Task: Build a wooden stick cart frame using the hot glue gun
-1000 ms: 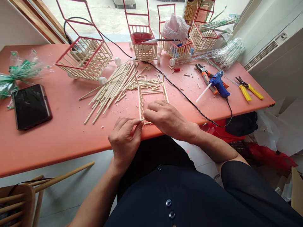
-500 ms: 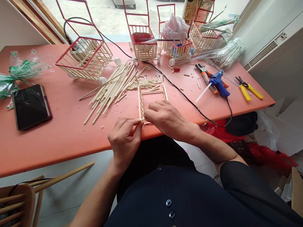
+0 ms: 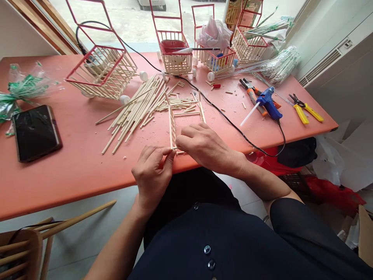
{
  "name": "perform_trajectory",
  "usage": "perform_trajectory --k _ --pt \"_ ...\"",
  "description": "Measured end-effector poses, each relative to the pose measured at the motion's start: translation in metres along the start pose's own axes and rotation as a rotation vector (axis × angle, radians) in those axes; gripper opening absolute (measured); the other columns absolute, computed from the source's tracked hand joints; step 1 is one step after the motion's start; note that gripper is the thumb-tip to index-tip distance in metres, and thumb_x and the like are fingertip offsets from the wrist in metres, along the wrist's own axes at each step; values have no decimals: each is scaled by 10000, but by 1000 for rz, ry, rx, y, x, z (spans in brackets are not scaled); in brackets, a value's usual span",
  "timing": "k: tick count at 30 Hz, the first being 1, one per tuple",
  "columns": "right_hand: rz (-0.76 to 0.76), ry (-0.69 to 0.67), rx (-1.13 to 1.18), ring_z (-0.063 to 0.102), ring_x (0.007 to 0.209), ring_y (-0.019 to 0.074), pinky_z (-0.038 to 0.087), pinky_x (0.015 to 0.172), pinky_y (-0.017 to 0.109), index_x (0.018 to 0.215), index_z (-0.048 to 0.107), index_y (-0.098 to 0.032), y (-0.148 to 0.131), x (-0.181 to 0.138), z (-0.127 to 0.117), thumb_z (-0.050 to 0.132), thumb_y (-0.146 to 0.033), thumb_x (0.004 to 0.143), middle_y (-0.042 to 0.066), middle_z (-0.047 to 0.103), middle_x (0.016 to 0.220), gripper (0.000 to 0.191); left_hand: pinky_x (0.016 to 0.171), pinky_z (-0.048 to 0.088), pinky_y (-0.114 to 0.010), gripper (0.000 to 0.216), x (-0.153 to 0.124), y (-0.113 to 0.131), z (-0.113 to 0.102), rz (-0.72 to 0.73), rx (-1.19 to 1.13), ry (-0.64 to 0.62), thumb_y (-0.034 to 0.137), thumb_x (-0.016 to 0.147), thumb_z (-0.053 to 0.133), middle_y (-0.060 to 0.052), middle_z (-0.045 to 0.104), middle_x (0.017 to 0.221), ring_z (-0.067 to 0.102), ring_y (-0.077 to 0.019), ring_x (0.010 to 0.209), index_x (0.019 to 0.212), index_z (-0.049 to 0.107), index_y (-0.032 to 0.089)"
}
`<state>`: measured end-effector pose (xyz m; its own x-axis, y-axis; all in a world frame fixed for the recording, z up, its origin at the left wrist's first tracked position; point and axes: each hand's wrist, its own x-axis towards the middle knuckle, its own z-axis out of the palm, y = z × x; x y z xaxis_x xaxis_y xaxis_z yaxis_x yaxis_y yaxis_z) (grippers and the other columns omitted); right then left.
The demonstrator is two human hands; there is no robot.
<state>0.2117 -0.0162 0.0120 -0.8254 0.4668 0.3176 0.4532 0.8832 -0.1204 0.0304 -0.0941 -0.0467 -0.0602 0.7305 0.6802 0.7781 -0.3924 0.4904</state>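
where the desk point(image 3: 72, 163) ends at the person's lap, a wooden frame point(image 3: 172, 124) lies flat with its near end at the edge. the left hand point(image 3: 153, 175) pinches the frame's near left corner between thumb and forefinger, the other fingers curled. the right hand point(image 3: 205, 147) lies over the frame's near end, fingers bent and close together, its fingertips meeting the left hand at that corner; whether it pinches the wood i cannot tell. loose sticks point(image 3: 136, 109) lie piled just left of the frame. a black cable point(image 3: 233, 124) runs past on the right to a blue glue gun point(image 3: 269, 103). a dark phone point(image 3: 35, 132) lies well off to the left, and carts point(image 3: 100, 72) stand along the far side.
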Motion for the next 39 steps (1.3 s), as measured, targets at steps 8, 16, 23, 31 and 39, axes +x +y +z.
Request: perform_trajectory --k 8,16,23,31,39 --pt "-12 28 -13 452 842 219 283 795 327 958 673 -166 0 0 1 519 -136 1084 52 633 918 201 798 544 -291 52 0 -1 1 27 12 11 161 964 737 -33 765 855 696 -177 823 923 723 189" --pt "-31 59 -32 451 834 219 284 788 325 958 670 -166 1 -1 4 524 -136 1084 48 638 919 195 803 544 -296 49 0 0 1 25 4 17 157 960 739 -29 763 861 696 -177 827 931 722 192" --pt "-12 33 -38 477 861 224 275 795 335 968 667 -166 0 -1 3 534 -156 1088 57 654 945 179 794 538 -289 56 0 0 1 22 4 17 157 959 741 -26 755 846 681 -174 818 922 715 189" --pt "14 2 -53 504 872 229 271 806 350 992 672 -162 -2 -1 2 538 -145 1085 65 682 977 164 788 533 -289 49 -2 0 1 4 7 8 177 967 736 -15 757 844 681 -170 810 928 719 203" --pt "42 9 -38 508 899 223 266 820 353 995 673 -169 -4 -1 0 567 -187 1089 56 668 973 143 791 536 -283 54 -1 1 1 8 6 7 164 960 741 -17 759 848 679 -167 817 927 717 199"
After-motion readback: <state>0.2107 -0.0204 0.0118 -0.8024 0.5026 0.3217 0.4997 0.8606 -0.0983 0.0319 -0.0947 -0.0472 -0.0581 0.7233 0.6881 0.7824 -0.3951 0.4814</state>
